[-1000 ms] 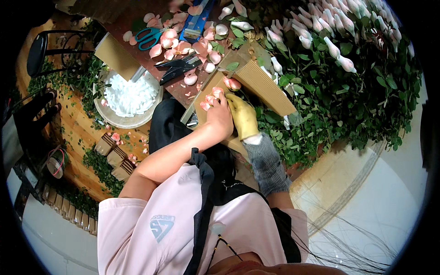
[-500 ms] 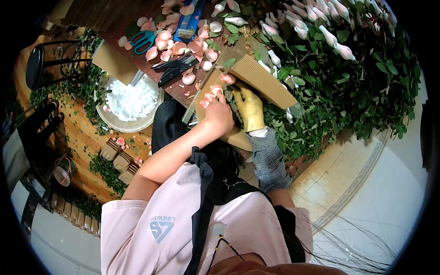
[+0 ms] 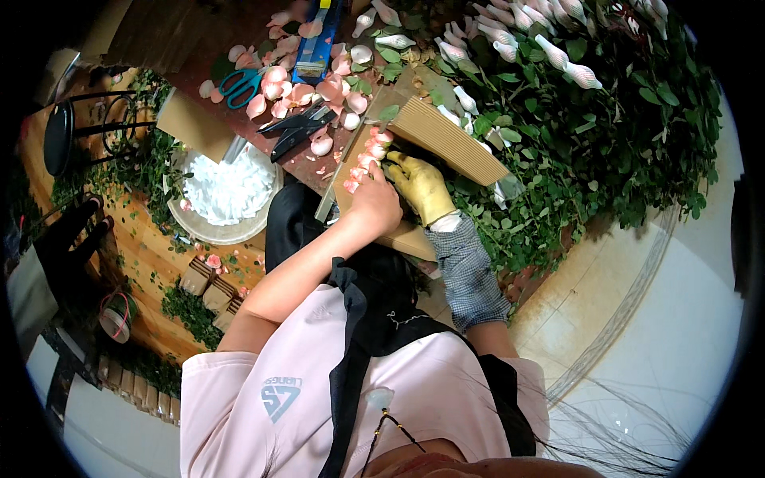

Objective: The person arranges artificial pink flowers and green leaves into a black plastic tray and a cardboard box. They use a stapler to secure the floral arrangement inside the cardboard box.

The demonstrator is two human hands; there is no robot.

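Pink roses (image 3: 378, 144) lie in a short row along the edge of a brown cardboard sheet (image 3: 410, 239) in front of me. My bare left hand (image 3: 374, 205) is over the lower roses, its bent fingers pressed against their heads. My right hand (image 3: 424, 190), in a yellow rubber glove, has its fingers closed just below the upper rose heads. The stems there are mostly hidden by the hand and leaves. A raised corrugated cardboard flap (image 3: 450, 139) stands beyond the glove.
A black stapler (image 3: 299, 131), teal-handled scissors (image 3: 241, 88), a blue tool (image 3: 316, 48) and loose petals (image 3: 275, 84) lie beyond. White strips fill a bowl (image 3: 239, 233) at left. Leafy stems with net-sleeved buds (image 3: 550, 52) heap up at right. Wrapped bundles (image 3: 209, 287) lie lower left.
My gloved right hand has moved left toward my left hand, and the upper rose has shifted left with it, closer to the other roses. My left hand stays at the lower roses.
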